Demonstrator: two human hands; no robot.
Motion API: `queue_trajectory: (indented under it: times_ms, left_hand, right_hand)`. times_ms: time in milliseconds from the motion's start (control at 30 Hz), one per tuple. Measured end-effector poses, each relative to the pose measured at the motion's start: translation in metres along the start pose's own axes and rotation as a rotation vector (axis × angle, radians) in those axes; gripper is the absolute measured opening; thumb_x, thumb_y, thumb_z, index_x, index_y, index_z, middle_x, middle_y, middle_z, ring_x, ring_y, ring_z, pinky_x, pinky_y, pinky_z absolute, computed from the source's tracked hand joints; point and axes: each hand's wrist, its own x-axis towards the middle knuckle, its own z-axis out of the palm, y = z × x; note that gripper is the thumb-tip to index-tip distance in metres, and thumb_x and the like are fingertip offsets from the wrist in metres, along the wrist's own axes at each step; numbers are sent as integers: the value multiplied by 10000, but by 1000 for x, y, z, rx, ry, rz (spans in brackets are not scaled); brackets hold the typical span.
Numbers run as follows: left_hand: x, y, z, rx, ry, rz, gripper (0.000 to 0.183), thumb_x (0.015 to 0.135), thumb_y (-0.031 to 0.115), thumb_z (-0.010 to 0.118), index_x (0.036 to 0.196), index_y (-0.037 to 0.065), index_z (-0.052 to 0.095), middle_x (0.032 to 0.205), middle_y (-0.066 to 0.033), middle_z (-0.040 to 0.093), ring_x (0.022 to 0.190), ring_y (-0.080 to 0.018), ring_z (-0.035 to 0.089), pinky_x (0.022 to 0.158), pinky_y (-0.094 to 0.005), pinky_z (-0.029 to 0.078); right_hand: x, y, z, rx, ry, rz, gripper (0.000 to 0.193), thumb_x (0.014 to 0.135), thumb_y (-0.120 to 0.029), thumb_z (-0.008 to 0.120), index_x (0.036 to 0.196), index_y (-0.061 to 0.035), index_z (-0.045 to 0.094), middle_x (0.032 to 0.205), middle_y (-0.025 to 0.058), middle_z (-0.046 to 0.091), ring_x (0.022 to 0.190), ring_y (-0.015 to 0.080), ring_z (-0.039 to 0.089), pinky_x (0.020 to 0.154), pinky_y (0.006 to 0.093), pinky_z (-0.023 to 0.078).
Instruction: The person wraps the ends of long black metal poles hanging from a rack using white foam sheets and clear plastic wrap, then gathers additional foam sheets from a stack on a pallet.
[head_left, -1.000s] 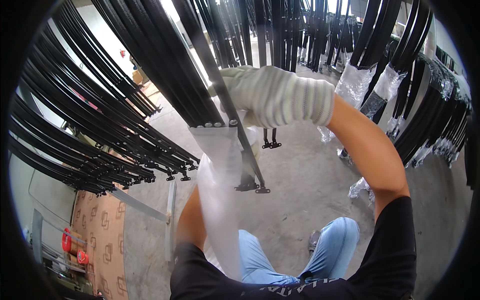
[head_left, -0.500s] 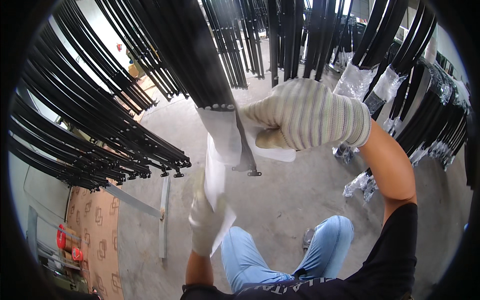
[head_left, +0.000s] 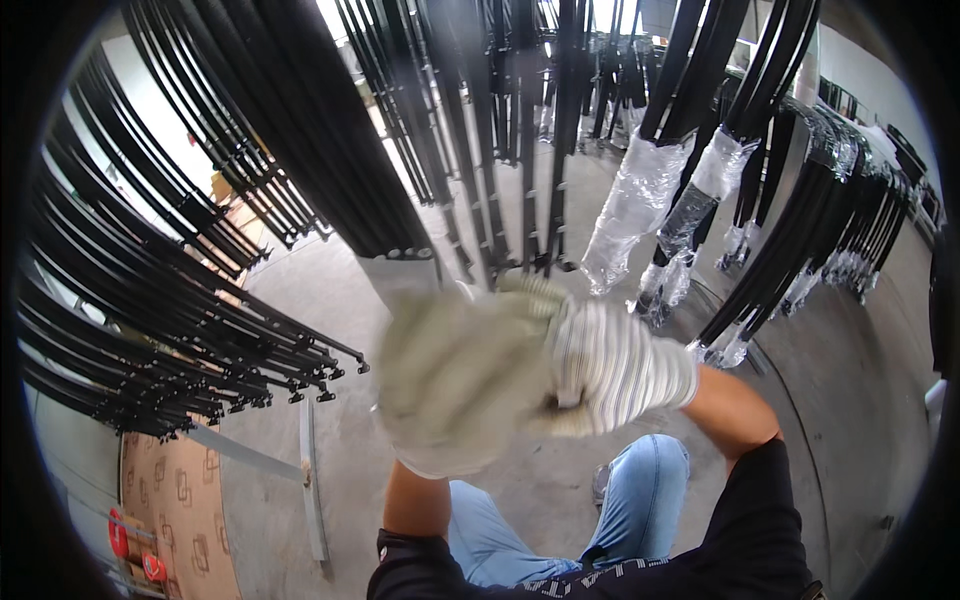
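Note:
A thick bundle of long black metal bars [head_left: 320, 130] slants down from the upper left. White wrapping sheet [head_left: 395, 278] covers part of its lower end. My left hand [head_left: 450, 385], in a striped knit glove, is at that end and hides it; motion smears its fingers. Close against it on the right, my right hand [head_left: 625, 365] wears the same kind of glove. Its fingers are curled in, and whatever they hold is hidden behind the two gloves.
Rows of black bars [head_left: 180, 290] hang on the left; more hang behind. At right, bar bundles have clear plastic film [head_left: 635, 210] round their lower ends. A metal strip [head_left: 313, 480] lies on the concrete floor [head_left: 270, 500]. Red containers [head_left: 118, 535] stand at lower left.
My left hand has risen from low on the white sheet to the bundle's end. My right hand has come down beside it. The view has shifted, and the loose sheet is now mostly hidden.

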Motion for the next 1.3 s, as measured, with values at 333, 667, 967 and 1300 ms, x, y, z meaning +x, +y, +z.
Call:
queue_trajectory:
  times_ms: [333,667,967,1300]
  left_hand:
    - [46,-32,1,404,-502,305,151,716,136,495,809,126,613,808,-6,602,872,-156,562,1015,-448,263]
    - [24,-74,-13,504,-821,225,271,819,70,444,1080,0,469,683,-25,465,699,-134,491,822,-299,421]
    - [20,-78,9,602,-1080,455,84,714,139,489,683,106,559,609,-39,528,669,-182,568,771,-307,423]
    - [11,-77,47,410,-918,547,81,723,142,494,668,87,519,539,-33,496,558,-163,532,578,-306,437]
  right_hand:
    - [-31,1,7,523,-105,491,318,683,-292,650,829,-86,457,635,39,486,556,177,517,525,294,410]
    - [-116,11,23,527,-675,900,782,733,-542,573,1229,-14,279,1065,275,508,966,335,548,806,323,474]
    - [-66,44,6,-92,36,527,801,649,-632,581,1172,-41,446,1202,211,436,1080,347,456,890,425,403]
    - [-23,56,35,547,77,724,520,649,-277,742,1047,-8,544,1024,104,561,978,208,523,858,332,412]
